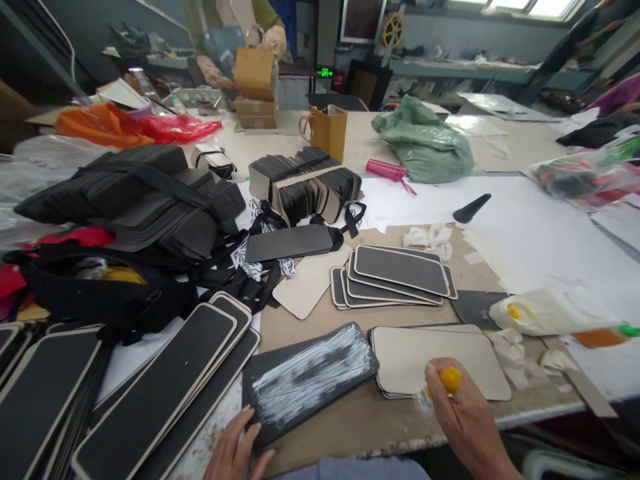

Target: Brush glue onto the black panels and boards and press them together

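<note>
A black panel (345, 335) smeared with streaky white paste lies in front of me. My left hand (239, 443) rests at its lower left corner, fingers spread and holding nothing. My right hand (463, 413) is closed around a brush with a yellow handle (451, 379). Its whitish bristles, partly hidden by the fingers, sit over the front edge of a stack of beige boards (430, 350). Whether they touch the boards I cannot tell. Behind lies a stack of black panels with pale borders (400, 268). A whitish plastic container (545, 311) stands beyond my right hand.
More bordered panels (165, 393) are piled at left, near a black bag (95, 293). Bundled dark pieces (305, 180) and a green plastic sack (425, 143) lie farther back. Across the table a person (235, 40) handles a tan bag (255, 73).
</note>
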`<state>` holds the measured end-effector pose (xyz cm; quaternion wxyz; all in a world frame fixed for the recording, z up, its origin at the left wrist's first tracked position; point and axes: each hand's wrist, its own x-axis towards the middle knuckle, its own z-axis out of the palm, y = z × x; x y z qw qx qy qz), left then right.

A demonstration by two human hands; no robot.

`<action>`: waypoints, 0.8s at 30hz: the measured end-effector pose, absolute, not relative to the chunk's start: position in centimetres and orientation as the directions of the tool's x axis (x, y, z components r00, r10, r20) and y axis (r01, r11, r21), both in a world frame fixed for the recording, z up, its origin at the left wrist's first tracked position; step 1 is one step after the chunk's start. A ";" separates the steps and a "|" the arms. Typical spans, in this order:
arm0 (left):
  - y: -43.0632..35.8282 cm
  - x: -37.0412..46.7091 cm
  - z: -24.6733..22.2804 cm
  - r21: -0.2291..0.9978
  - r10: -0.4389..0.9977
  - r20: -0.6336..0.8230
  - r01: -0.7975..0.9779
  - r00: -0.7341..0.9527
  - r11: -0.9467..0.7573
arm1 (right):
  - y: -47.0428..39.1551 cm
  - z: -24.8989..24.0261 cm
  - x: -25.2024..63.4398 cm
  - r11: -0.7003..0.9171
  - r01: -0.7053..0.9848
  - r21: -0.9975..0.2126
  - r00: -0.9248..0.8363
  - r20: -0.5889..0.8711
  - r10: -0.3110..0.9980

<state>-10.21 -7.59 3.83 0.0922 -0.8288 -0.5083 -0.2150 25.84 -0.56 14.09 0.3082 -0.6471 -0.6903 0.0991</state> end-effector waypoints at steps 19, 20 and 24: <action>-8.4 -6.3 3.1 0.084 0.894 0.361 0.945 0.266 -0.316 | 2.8 4.7 25.0 0.367 0.898 -0.244 -0.426 -0.268 0.864; -8.5 -6.4 3.1 0.088 0.893 0.360 0.943 0.270 -0.320 | 3.1 4.7 25.3 0.394 0.885 -0.249 -0.453 -0.265 0.851; -8.4 -6.8 3.1 0.098 0.892 0.351 0.937 0.284 -0.336 | 4.5 5.1 26.1 0.503 0.814 -0.291 -0.572 -0.249 0.782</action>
